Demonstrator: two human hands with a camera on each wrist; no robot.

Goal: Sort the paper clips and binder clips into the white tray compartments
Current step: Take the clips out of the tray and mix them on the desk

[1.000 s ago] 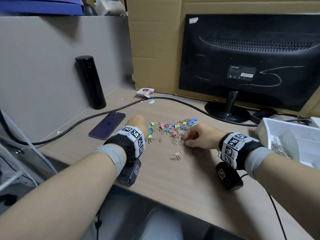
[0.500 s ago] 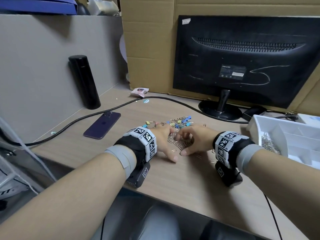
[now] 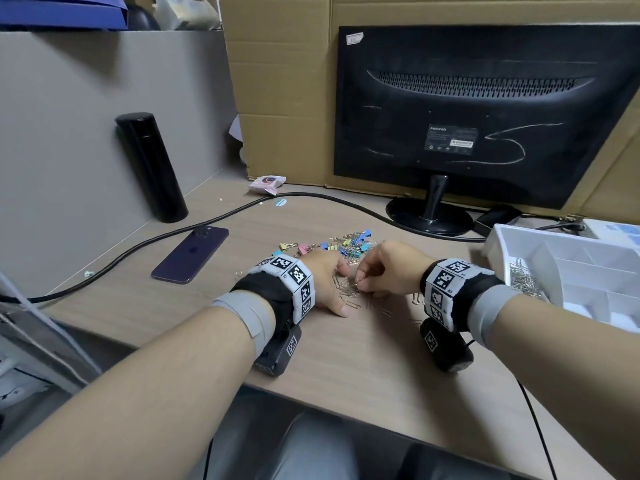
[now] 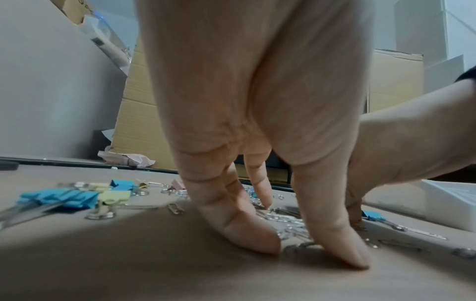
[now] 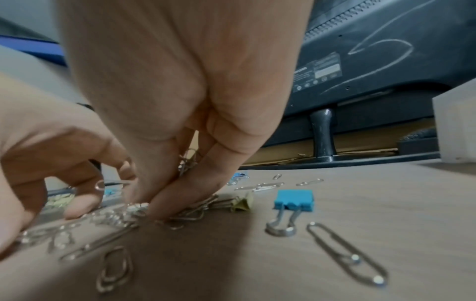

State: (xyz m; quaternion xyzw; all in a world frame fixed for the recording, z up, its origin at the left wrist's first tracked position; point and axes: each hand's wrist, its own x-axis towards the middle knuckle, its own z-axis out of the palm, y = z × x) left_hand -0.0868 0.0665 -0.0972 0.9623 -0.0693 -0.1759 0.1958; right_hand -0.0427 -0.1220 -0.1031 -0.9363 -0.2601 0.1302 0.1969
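Both hands are low over a heap of silver paper clips (image 3: pixel 348 289) on the wooden desk (image 3: pixel 346 358). The right hand (image 3: pixel 389 268) has its fingers curled and pinches several paper clips, its fingertips (image 5: pixel 165 207) pressing into the heap. The left hand (image 3: pixel 325 275) holds nothing; its straight fingers (image 4: pixel 239 230) rest on the desk just beside the heap. The coloured binder clips (image 3: pixel 349 242) lie scattered behind the hands. The white tray (image 3: pixel 498 237) stands to the right, with paper clips already in its nearest left compartment. A purple phone (image 3: pixel 190 256) lies to the left.
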